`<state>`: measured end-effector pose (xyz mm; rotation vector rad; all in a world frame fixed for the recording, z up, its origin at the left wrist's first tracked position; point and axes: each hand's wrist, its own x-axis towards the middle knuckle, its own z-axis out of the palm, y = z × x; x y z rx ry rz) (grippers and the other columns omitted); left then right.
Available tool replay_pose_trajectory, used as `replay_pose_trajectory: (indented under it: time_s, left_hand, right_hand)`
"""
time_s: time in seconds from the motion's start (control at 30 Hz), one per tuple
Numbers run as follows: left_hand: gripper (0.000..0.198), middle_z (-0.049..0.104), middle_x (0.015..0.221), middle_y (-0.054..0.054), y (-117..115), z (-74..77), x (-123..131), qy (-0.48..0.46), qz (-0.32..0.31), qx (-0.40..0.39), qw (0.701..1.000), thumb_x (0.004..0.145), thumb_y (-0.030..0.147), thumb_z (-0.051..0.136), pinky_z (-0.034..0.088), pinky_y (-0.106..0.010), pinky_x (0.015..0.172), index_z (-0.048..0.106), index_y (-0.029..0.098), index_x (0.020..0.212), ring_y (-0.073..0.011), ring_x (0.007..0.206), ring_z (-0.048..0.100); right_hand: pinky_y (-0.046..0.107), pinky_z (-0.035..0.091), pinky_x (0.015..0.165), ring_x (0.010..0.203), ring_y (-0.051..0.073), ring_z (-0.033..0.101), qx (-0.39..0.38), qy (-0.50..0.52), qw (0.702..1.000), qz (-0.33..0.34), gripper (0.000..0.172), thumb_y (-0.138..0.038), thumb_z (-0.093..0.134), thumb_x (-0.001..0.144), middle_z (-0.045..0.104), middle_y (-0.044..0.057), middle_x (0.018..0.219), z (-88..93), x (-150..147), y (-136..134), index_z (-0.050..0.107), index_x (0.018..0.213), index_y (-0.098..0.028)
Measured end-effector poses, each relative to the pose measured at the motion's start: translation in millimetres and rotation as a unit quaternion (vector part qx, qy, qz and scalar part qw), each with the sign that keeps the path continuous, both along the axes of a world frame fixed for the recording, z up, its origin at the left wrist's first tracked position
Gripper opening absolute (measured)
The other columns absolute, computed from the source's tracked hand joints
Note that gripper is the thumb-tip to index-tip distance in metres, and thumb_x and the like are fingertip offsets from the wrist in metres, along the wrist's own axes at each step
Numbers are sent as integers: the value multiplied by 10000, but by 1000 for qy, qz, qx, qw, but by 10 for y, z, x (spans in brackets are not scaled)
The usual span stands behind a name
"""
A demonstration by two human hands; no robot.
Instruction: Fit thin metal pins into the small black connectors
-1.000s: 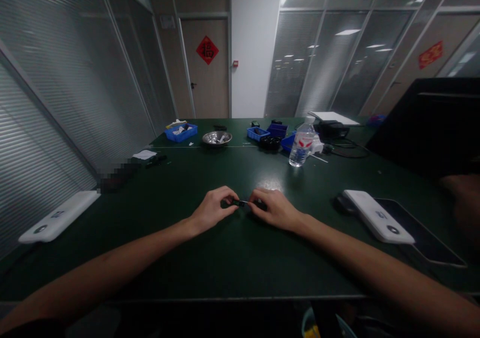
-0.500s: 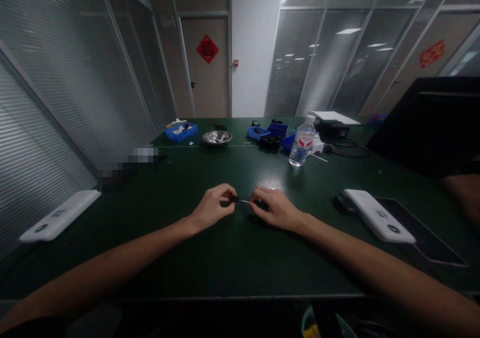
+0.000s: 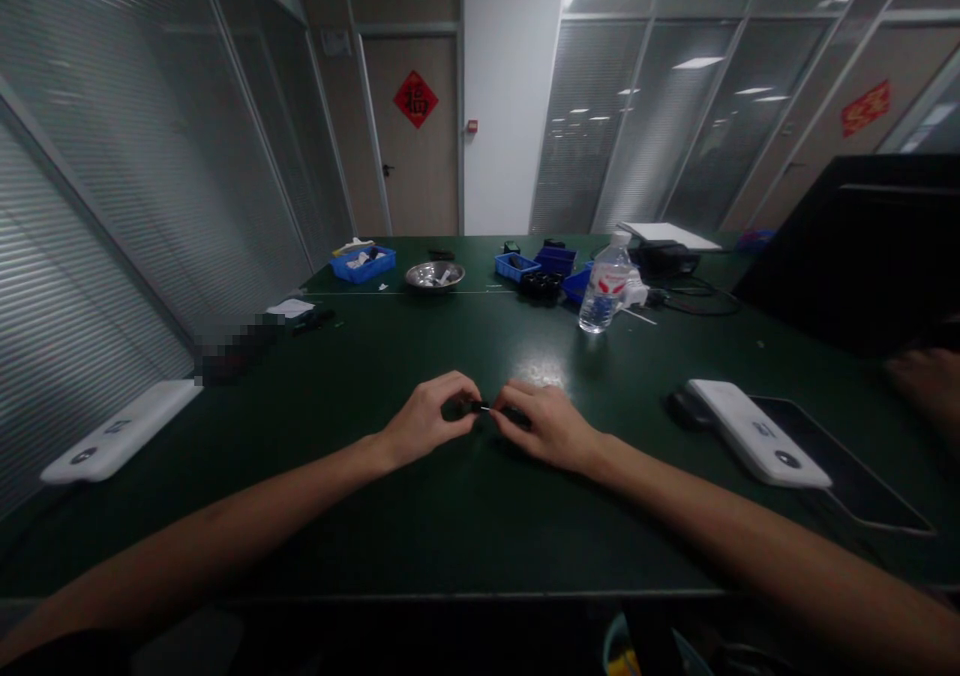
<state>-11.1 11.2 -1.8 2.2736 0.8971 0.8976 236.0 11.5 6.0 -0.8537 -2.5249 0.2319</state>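
Over the middle of the green table, my left hand point(image 3: 433, 418) pinches a small black part point(image 3: 475, 408) between thumb and fingertips. What kind of part it is cannot be made out. Facing it, my right hand point(image 3: 546, 420) is closed round a small screwdriver point(image 3: 517, 416) with a dark handle, mostly hidden by the fingers. Its thin bright shaft points left and reaches the black part. The two hands' fingertips are nearly touching, and both hands are low over the tabletop.
A water bottle point(image 3: 604, 286) stands beyond my right hand. Farther back are a metal bowl point(image 3: 435, 276), a blue tray point(image 3: 364, 266) and several blue bins point(image 3: 517, 266). White devices lie left point(image 3: 124, 431) and right point(image 3: 757, 431). Another person's hand point(image 3: 926, 386) is at the right edge.
My hands have come closer together. Less of the screwdriver's shaft shows between them, and the black part has shifted slightly right and down.
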Motion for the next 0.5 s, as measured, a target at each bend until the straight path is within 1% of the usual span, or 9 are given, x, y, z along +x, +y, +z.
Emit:
replay_pose_trajectory:
  time_s: [0.1, 0.23, 0.33, 0.43, 0.5]
  left_hand:
    - [174, 654, 1095, -37, -6, 8, 3, 9, 9, 3, 1000, 914, 197, 692, 537, -318, 857, 668, 205, 1086, -186, 986, 630]
    - [153, 670, 1075, -41, 3, 4, 5, -4, 51, 17, 999, 929, 248, 691, 530, -338, 851, 673, 207, 1075, -201, 984, 636]
    - [138, 674, 1062, -38, 21, -14, 0, -27, 81, 25, 996, 936, 253, 686, 530, -328, 819, 673, 207, 1066, -198, 970, 641]
    - [136, 678, 1062, -33, 32, -32, 0, -39, 90, 30, 995, 930, 222, 689, 530, -320, 804, 672, 210, 1064, -192, 964, 646]
    - [138, 680, 1055, -27, 31, -37, 4, -43, 87, 35, 995, 928, 212, 690, 532, -318, 797, 672, 212, 1065, -189, 957, 649]
  right_hand:
    - [273, 413, 657, 754, 154, 588, 5, -13, 1000, -4, 176, -327, 513, 1037, 643, 46, 948, 25, -14, -16, 629, 1032, -194]
    - [265, 408, 642, 737, 148, 583, 9, 1, 1000, -21, 186, -331, 507, 1043, 639, 47, 943, 57, 9, 11, 632, 1024, -193]
    - [259, 424, 659, 738, 145, 589, -1, 16, 999, -37, 168, -320, 524, 1036, 642, 43, 939, 49, 67, 84, 634, 1010, -195]
    - [262, 435, 665, 730, 147, 592, -12, 24, 998, -60, 160, -316, 545, 1026, 642, 38, 916, 24, 118, 154, 637, 970, -196]
    - [266, 443, 672, 734, 152, 596, -18, 26, 998, -55, 144, -309, 559, 1018, 645, 36, 905, 16, 128, 168, 640, 968, -200]
